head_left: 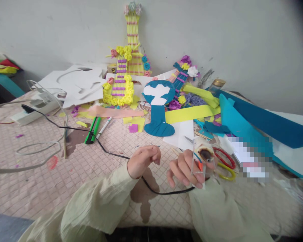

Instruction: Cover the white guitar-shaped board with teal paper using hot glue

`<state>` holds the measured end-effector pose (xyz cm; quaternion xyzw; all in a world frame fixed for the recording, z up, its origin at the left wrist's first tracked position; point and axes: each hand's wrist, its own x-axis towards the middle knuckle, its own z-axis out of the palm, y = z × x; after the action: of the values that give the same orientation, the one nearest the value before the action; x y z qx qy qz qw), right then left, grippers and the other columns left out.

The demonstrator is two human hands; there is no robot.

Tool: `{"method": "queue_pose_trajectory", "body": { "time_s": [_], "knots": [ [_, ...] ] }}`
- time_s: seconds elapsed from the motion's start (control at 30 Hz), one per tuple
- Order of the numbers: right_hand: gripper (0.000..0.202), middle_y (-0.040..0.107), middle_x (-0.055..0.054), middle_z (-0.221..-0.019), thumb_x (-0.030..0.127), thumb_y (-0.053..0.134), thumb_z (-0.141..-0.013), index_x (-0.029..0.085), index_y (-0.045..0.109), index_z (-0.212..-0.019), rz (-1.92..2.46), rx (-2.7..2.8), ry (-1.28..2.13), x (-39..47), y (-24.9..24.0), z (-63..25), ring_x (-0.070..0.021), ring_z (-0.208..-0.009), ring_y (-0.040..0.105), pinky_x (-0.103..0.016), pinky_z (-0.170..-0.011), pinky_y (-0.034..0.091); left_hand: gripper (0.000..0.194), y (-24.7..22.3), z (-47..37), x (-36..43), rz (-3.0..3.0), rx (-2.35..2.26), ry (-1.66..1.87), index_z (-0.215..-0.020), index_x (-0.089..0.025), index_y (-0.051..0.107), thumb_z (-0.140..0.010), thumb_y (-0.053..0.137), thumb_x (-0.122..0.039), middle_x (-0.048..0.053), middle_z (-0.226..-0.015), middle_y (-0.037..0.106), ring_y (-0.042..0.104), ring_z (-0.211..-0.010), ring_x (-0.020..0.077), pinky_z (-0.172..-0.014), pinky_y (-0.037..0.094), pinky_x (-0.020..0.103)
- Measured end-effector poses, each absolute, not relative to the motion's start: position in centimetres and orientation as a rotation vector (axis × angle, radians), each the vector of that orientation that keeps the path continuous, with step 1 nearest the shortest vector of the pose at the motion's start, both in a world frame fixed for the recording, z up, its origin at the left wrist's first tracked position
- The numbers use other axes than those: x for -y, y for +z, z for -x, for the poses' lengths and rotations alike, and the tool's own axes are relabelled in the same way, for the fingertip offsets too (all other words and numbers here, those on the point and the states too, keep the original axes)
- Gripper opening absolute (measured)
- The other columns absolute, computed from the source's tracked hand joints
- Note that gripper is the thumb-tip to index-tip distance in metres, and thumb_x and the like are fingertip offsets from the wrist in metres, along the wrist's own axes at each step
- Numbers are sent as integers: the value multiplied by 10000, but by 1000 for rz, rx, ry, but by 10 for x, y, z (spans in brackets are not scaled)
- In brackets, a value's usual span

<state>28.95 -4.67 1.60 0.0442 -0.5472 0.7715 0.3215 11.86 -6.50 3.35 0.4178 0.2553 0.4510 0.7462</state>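
Since the nozzle of the clear-bodied hot glue gun (204, 153) is scorched brown, I take it to be hot, which would explain why the right hand (185, 168) holds it up, tip turned toward my feed, in front and to the right of the teal-wrapped cutout (158, 114). Those fingers are closed around the housing. The left hand (143, 159) hovers in front of the cutout, slightly left, fingers loosely curled; I cannot tell whether anything is pinched between the tips. The cutout shows a white patch on its far lobe, perhaps because that face is only partly covered. A black cord (166, 193) runs slack past the left wrist toward the power strip (32, 111), well left of the cutout, giving the gun, I judge, some play. Scissors (232, 164) lie right of the cutout and a green box cutter (93, 131) left of it, both probably parked within reach. Behind the cutout, yellow paper guitars (120, 80) stand propped near the wall, presumably to spare their flowers.
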Motion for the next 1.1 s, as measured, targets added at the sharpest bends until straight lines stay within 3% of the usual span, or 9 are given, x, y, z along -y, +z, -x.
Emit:
{"method": "queue_pose_trajectory", "body": {
  "time_s": [0.3, 0.43, 0.53, 0.7, 0.77, 0.87, 0.93, 1.0, 1.1],
  "knots": [
    [403, 534, 15, -421, 553, 475, -689, 188, 525, -525, -347, 1507, 2127, 45, 31, -287, -147, -584, 541, -413, -654, 475, 227, 40, -115, 65, -709, -359, 1053, -649, -154, 501, -757, 605, -325, 0, -680, 600, 619, -773, 151, -840, 442, 343],
    [403, 495, 30, -456, 510, 420, -709, 175, 490, -497, -219, 1499, 2133, 55, 40, -281, -119, -546, 524, -392, -639, 453, 204, 41, -115, 68, -649, -281, 991, -672, -155, 486, -797, 555, -301, -87, -449, 368, 455, -419, 53, -609, 491, 276],
    [381, 457, 18, -455, 485, 425, -701, 179, 491, -483, -265, 1482, 2122, 58, 45, -274, -124, -503, 489, -380, -619, 476, 214, 41, -116, 66, -648, -335, 1051, -639, -142, 494, -758, 598, -287, -80, -511, 351, 401, -427, 37, -527, 475, 231],
    [359, 440, -2, -411, 476, 392, -694, 202, 478, -478, -266, 1564, 2014, 57, 55, -265, -144, -474, 476, -351, -574, 495, 235, 44, -115, 64, -622, -393, 1190, -594, -142, 467, -747, 603, -258, 2, -869, 568, 575, -894, 132, -841, 472, 287],
    [390, 438, -1, -385, 488, 357, -711, 207, 454, -459, -235, 1659, 1947, 57, 62, -262, -137, -447, 471, -339, -557, 488, 219, 46, -113, 65, -577, -330, 1131, -621, -158, 448, -785, 554, -258, -10, -750, 584, 602, -837, 123, -911, 442, 334],
    [437, 434, 9, -353, 495, 318, -741, 204, 432, -435, -201, 1753, 1835, 56, 70, -260, -125, -416, 478, -353, -588, 477, 195, 48, -110, 65, -555, -243, 1048, -653, -176, 431, -823, 493, -248, -96, -433, 329, 400, -385, 34, -673, 524, 270],
    [453, 447, 11, -350, 497, 317, -749, 201, 440, -429, -184, 1792, 1798, 56, 70, -261, -129, -422, 498, -384, -638, 468, 200, 48, -109, 65, -618, -288, 1028, -662, -183, 428, -825, 493, -279, -105, -441, 224, 192, -332, 23, -387, 392, 137],
    [464, 468, 4, -358, 512, 325, -747, 200, 467, -434, -157, 1799, 1785, 57, 68, -264, -143, -445, 517, -407, -675, 458, 220, 46, -108, 64, -802, -427, 1064, -671, -181, 443, -816, 510, -333, -93, -481, 249, 147, -355, 25, -306, 178, 101],
    [478, 540, -25, -411, 542, 354, -737, 200, 532, -454, -78, 1786, 1756, 58, 66, -266, -174, -515, 552, -416, -699, 449, 222, 41, -106, 64, -1314, -681, 1107, -757, -155, 546, -815, 507, -366, -31, -609, 455, 252, -403, 26, -358, 201, 148]
  ]
}}
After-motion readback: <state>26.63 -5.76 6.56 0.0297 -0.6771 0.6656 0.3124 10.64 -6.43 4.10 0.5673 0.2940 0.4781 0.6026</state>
